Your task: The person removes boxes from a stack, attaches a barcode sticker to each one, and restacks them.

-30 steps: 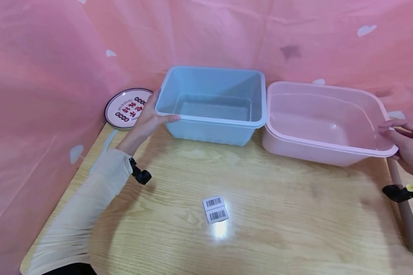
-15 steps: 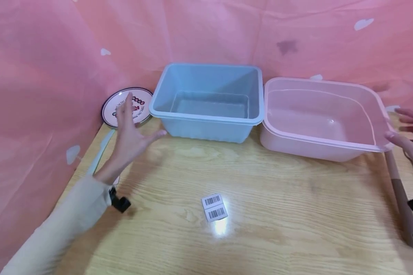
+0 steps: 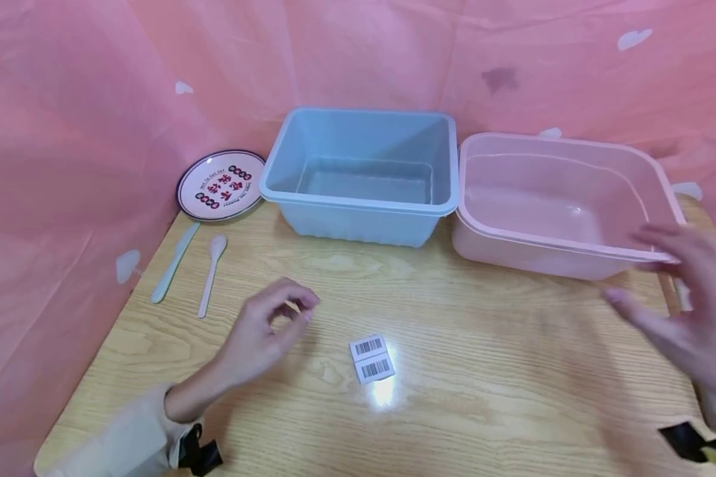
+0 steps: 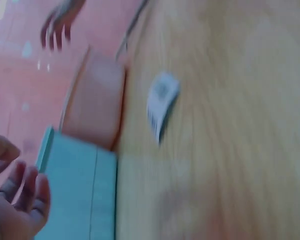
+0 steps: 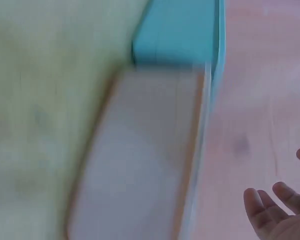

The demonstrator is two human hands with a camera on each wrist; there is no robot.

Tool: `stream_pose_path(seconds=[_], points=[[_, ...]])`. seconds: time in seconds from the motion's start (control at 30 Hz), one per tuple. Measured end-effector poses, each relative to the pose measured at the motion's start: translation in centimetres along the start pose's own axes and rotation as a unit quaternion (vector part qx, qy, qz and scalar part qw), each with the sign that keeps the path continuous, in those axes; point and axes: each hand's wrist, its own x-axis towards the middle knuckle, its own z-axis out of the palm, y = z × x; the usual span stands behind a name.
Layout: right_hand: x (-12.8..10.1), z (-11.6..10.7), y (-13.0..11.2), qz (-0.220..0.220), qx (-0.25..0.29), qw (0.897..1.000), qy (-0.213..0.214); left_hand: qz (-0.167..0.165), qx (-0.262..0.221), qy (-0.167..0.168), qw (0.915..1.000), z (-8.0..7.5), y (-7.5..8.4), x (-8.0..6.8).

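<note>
Head view: both hands were found withdrawn from the tubs. The left hand, loosely curled and holding nothing, hung over the counter, well short of the blue tub. The right hand, fingers spread, was just short of the pink tub.

Left wrist view: relaxed fingers were noted beside the blue tub, whose rim had been gripped a second earlier.

Right wrist view: spread fingers were recorded apart from the pink tub.

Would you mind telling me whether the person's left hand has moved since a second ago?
Yes. The left hand has left the blue tub rim and come toward the near table edge, now hovering left of the barcode label, holding nothing.
</note>
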Motion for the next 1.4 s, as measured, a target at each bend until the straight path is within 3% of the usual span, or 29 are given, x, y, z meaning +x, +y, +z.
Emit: stream_pose_path(seconds=[0.07, 0.17, 0.27, 0.4, 0.5, 0.7, 0.83, 1.13, 1.4], points=[[-0.6, 1.4, -1.3, -0.018, 0.031, 0.999, -0.041, -0.016, -0.013, -0.042, 0.9989, 1.3, 0.6, -0.6], [-1.8, 4.2, -2.9, -0.005, 0.092, 0.99, -0.108, -0.05, -0.017, -0.101, 0.9934, 3.1, 1.2, -1.4], [-3.4, 7.6, -4.1, 0.025, 0.154, 0.975, -0.16, -0.072, 0.043, -0.144, 0.986, 4.4, 1.2, -2.1], [-5.6, 11.1, -5.5, 0.093, 0.217, 0.945, -0.224, -0.105, 0.118, -0.167, 0.9731, 5.5, 0.7, -2.7], [-6.7, 13.0, -6.1, 0.136, 0.229, 0.929, -0.256, -0.143, 0.113, -0.159, 0.9705, 6.1, 0.1, -3.1], [-7.5, 15.8, -7.1, 0.187, 0.201, 0.927, -0.256, -0.166, 0.121, -0.099, 0.9736, 6.9, -0.7, -2.7], [-7.5, 17.1, -7.9, 0.208, 0.199, 0.918, -0.272, -0.182, 0.105, -0.087, 0.9738, 7.2, -0.9, -2.7], [-6.8, 18.6, -8.6, 0.189, 0.161, 0.915, -0.318, -0.185, 0.084, -0.098, 0.9742, 7.1, -1.3, -2.8], [-6.6, 19.0, -8.1, 0.191, 0.142, 0.916, -0.323, -0.197, 0.079, -0.1, 0.9721, 7.4, -1.4, -2.7]])
